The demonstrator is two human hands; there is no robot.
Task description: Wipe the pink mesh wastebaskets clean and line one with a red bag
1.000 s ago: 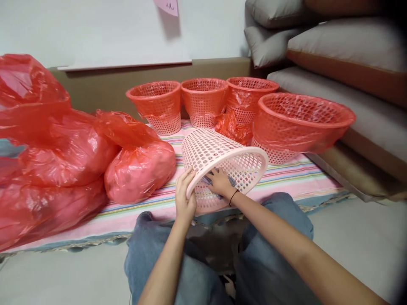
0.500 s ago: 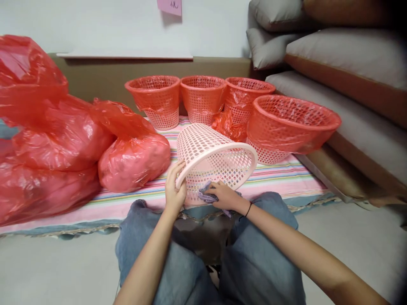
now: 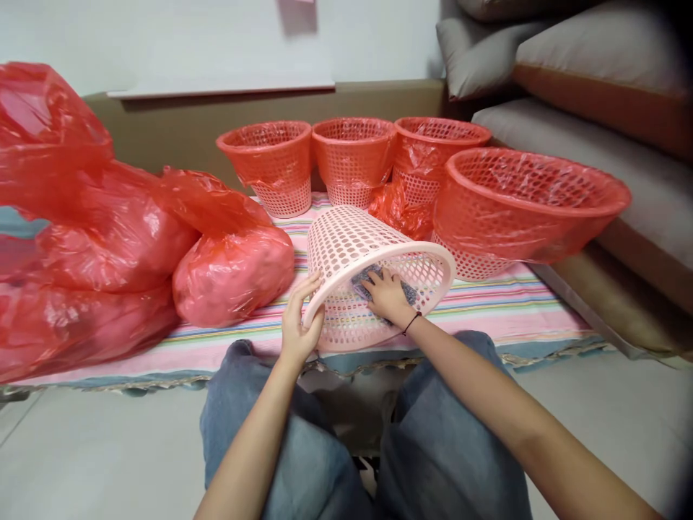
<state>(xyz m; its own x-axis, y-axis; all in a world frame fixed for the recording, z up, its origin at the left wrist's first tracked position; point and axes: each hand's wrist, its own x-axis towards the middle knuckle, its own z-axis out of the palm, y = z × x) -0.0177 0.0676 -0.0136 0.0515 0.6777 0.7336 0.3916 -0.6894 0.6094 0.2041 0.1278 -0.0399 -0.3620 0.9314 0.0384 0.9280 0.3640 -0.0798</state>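
A pale pink perforated plastic wastebasket [image 3: 357,238] lies tipped on its side, its mouth turned toward me. My left hand [image 3: 300,325] grips the left side of its rim, thumb inside and fingers outside. Inside the mouth, my right hand [image 3: 388,296] presses a grey-purple cloth [image 3: 408,290] against the inner wall. Its fingers are bent over the cloth, which shows partly beneath and beside them.
Several wastebaskets lined with red plastic bags, such as the near right one [image 3: 487,231], stand behind. A crumpled red bag [image 3: 401,211] lies among them. Full red bags [image 3: 232,271] fill the left of the striped cloth cover [image 3: 476,307]. Cushions [image 3: 595,159] are stacked at right.
My right hand has moved with the cloth from the lower rim up and deeper into the wastebasket. My left hand keeps its hold on the rim. The view has shifted slightly.
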